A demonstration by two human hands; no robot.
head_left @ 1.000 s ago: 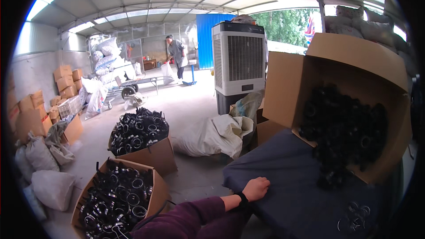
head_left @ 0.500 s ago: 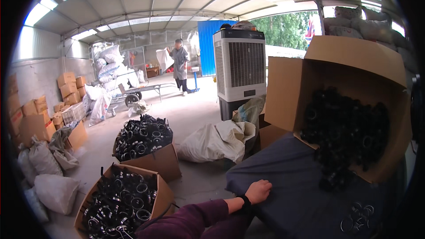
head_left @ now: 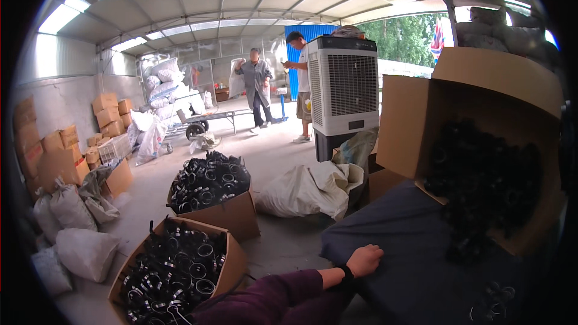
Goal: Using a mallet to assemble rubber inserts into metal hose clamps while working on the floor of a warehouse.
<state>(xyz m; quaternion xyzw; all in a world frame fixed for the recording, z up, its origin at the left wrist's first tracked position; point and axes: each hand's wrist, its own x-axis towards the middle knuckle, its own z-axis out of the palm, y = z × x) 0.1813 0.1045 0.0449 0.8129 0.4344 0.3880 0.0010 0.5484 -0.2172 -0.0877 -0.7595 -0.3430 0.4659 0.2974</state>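
Note:
My left hand (head_left: 365, 260), below a purple sleeve and a black wristband, rests on the dark cloth-covered table (head_left: 385, 229) near its left edge. Its fingers are curled in a loose fist and nothing shows in them. My right hand is out of view. On the right of the table a large cardboard box (head_left: 406, 126) lies tipped with its mouth toward me. A dark heap of black ring-shaped parts (head_left: 481, 180) spills from it onto the cloth. Several shiny metal rings (head_left: 497, 304) lie at the lower right.
Two open cardboard boxes (head_left: 238, 216) of black, metal-banded rings (head_left: 174, 271) stand on the floor at left. Beyond the table are a white sack (head_left: 307, 189) and an air cooler (head_left: 343, 90). Two people (head_left: 257, 84) stand farther back. Sacks (head_left: 87, 253) and cartons line the left side.
The view has turned slightly left, so the scene sits farther right. A second person with a raised hand now shows beside the air cooler. My left hand stays on the table.

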